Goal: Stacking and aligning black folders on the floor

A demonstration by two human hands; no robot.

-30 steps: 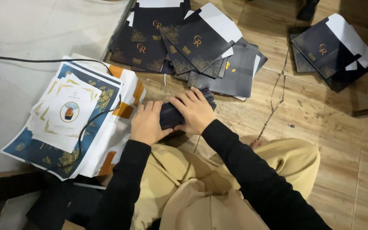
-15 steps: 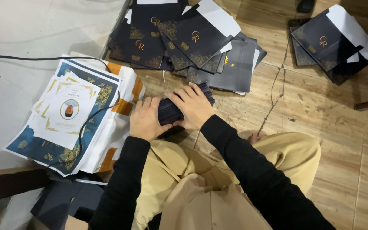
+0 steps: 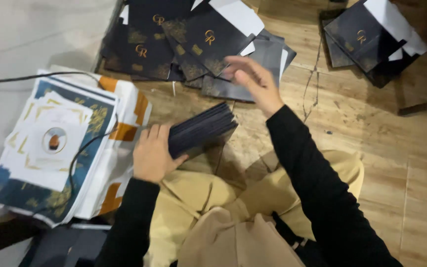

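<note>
Lifted off the stack of dark folded cards (image 3: 201, 129), right hand (image 3: 250, 81) hovers open (left hand (image 3: 151, 153) clamps the stack's near end) beside the scattered dark card pile (image 3: 193, 44).

Single head cam, steep downward look, close range over the lap; stack of dark folded cards (image 3: 201, 129) sits near frame centre.

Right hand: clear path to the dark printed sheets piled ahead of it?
Probably yes. The right hand is raised, open and empty, already over the near edge of the pile of dark sheets; nothing lies between. The left hand holds the dark stack.
</note>
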